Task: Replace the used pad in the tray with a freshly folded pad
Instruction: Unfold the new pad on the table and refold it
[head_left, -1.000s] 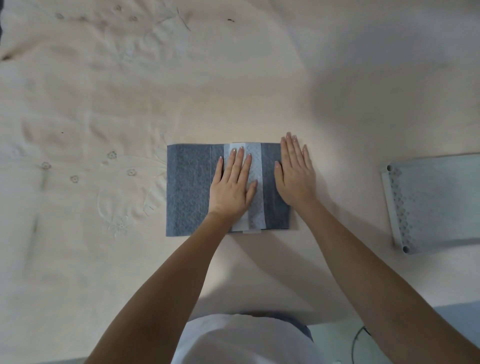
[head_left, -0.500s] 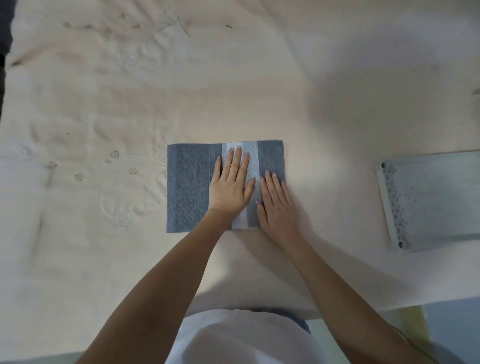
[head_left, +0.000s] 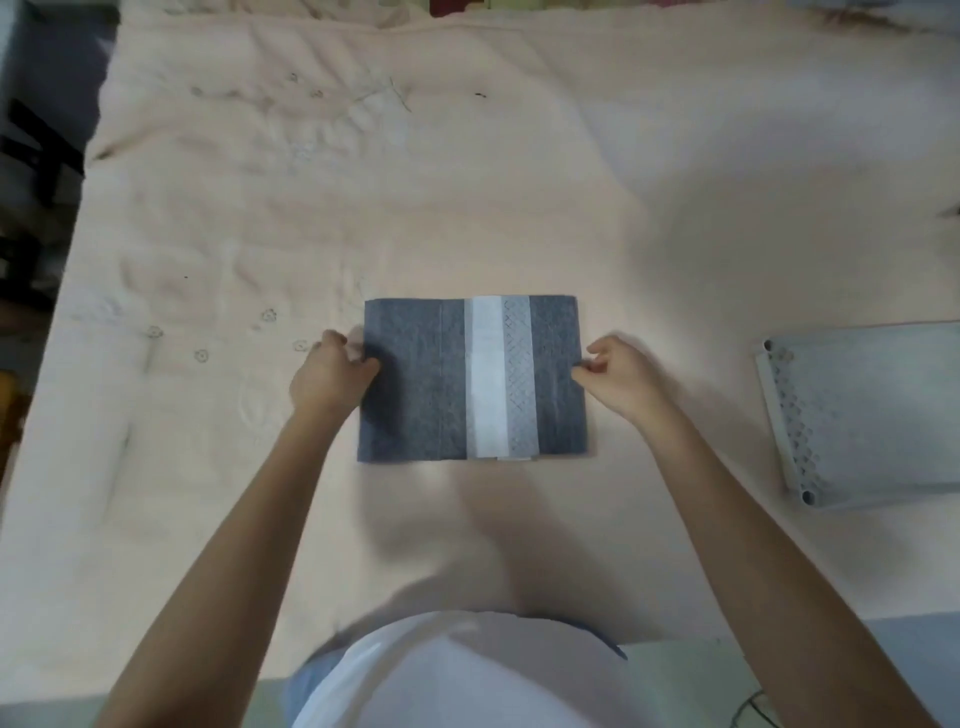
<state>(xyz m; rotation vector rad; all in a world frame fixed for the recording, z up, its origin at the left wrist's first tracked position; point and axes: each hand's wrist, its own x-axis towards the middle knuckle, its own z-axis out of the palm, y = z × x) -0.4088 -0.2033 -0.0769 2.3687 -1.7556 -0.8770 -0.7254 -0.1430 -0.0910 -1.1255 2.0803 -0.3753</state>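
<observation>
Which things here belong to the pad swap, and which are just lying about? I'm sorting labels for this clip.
Part of the job:
folded pad, gripped at its side edges by the left hand and right hand
tray, off to the right on the sheet

Just lying about:
cable at the bottom edge
dark furniture at far left

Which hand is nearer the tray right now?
Right. The right hand pinches the folded pad's right edge, on the side facing the tray, with bare bedsheet between them. The left hand grips the pad's left edge, a full pad further away.
</observation>
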